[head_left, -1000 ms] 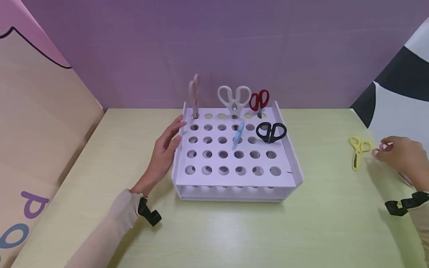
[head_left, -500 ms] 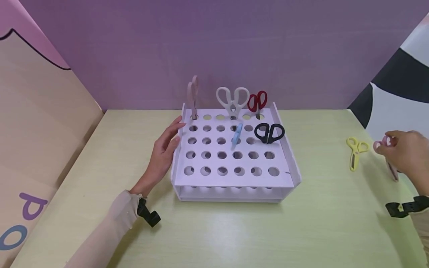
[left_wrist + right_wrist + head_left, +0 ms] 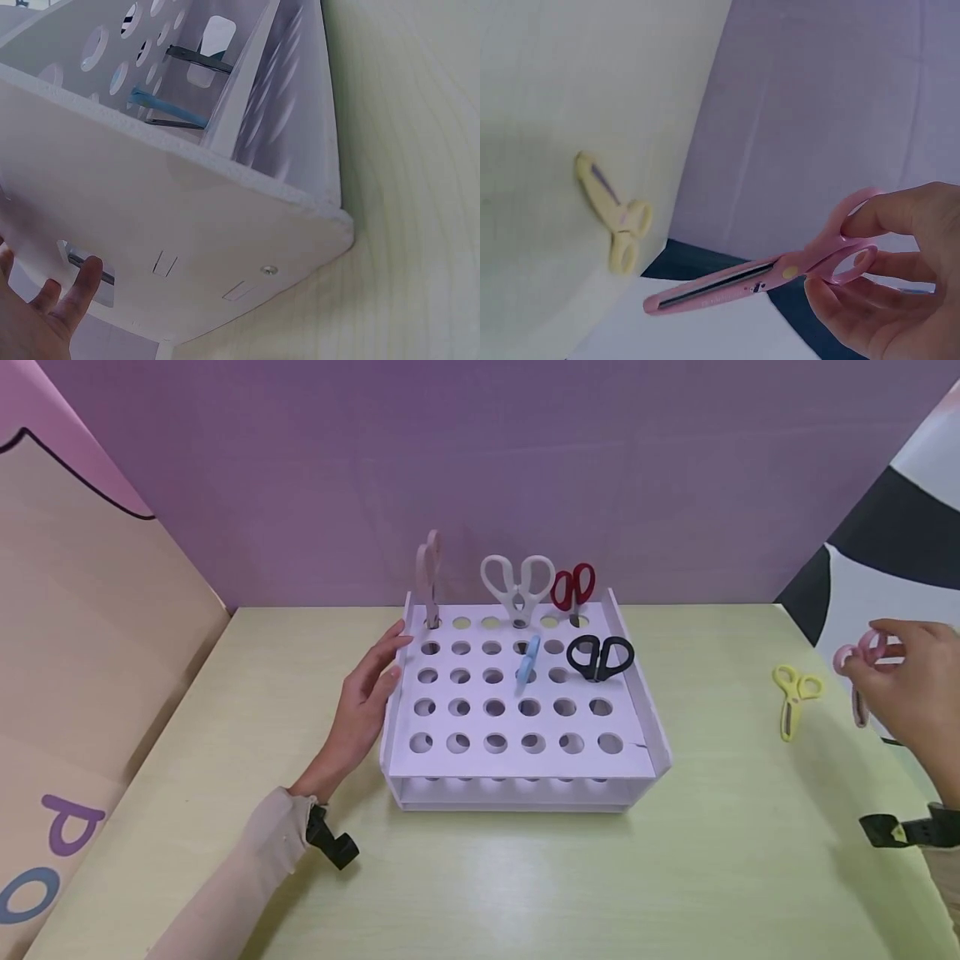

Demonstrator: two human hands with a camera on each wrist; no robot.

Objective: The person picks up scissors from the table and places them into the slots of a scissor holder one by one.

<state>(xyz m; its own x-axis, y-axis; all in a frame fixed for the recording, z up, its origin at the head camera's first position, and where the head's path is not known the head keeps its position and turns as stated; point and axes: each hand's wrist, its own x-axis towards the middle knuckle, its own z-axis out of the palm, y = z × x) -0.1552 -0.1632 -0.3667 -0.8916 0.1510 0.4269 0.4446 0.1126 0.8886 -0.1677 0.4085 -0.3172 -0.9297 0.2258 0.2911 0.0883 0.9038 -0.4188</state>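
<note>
My right hand (image 3: 918, 681) pinches pink scissors (image 3: 720, 289) by the finger loops, off the right side of the table. In the right wrist view their covered blades point left. Yellow scissors (image 3: 791, 706) lie flat on the table just left of that hand. My left hand (image 3: 360, 706) rests with extended fingers against the left side of a white rack (image 3: 517, 764) full of round holes. Standing in its holes are pale pink scissors (image 3: 426, 568), white scissors (image 3: 517, 597), red scissors (image 3: 573, 587), black scissors (image 3: 596, 672) and a light blue pair (image 3: 529, 658).
The pale table (image 3: 517, 885) meets a purple backdrop (image 3: 480, 468) behind the rack. Black-and-white printed cloth (image 3: 877, 577) slopes up at the right edge, a beige printed panel (image 3: 97, 635) at the left. Inside the rack, blades (image 3: 199, 58) hang below the top board.
My right hand has raised the pink scissors up from the table's right edge, and their blades now hang clear. The left hand stays at the rack.
</note>
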